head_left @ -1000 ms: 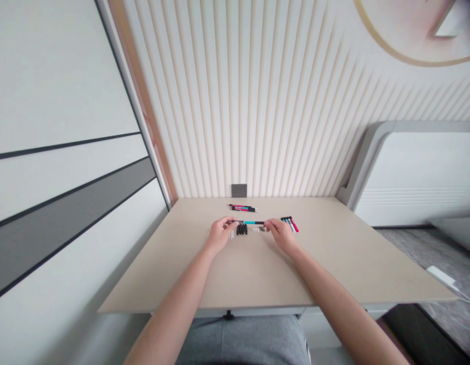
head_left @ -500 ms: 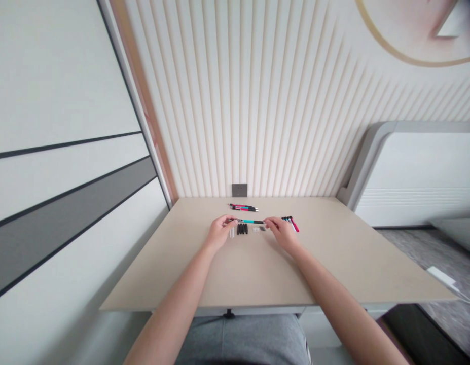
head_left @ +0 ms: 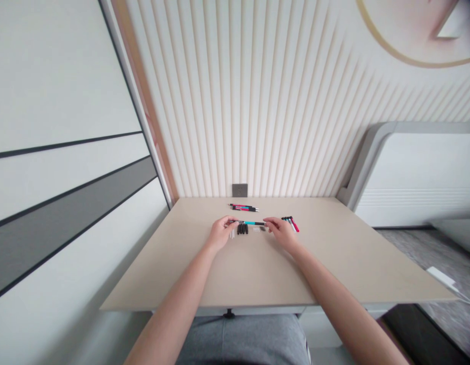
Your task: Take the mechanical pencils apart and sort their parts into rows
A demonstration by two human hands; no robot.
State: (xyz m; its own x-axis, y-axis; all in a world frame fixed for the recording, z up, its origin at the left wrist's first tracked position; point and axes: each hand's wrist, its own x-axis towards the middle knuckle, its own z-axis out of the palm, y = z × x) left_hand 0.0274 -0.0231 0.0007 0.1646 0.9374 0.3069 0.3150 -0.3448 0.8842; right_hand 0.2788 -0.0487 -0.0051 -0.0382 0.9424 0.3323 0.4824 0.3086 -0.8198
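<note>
A pen with a teal barrel and black ends (head_left: 252,222) is held level just above the beige table (head_left: 333,263). My left hand (head_left: 220,231) pinches its left end, and my right hand (head_left: 281,231) pinches its right end. Under the pen lie several short black pen parts (head_left: 242,229) and some small pale parts (head_left: 256,229). Another small pale part (head_left: 231,234) lies beside my left hand.
Two assembled pens, pink and black, (head_left: 243,207) lie farther back near a grey wall socket (head_left: 239,190). A small bunch of pen barrels, blue, black and red, (head_left: 291,223) lies right of my right hand. A white and grey unit (head_left: 417,172) stands at the table's right.
Both hands have stayed on the pen's ends; the pen has barely shifted, sitting a touch higher in view.
</note>
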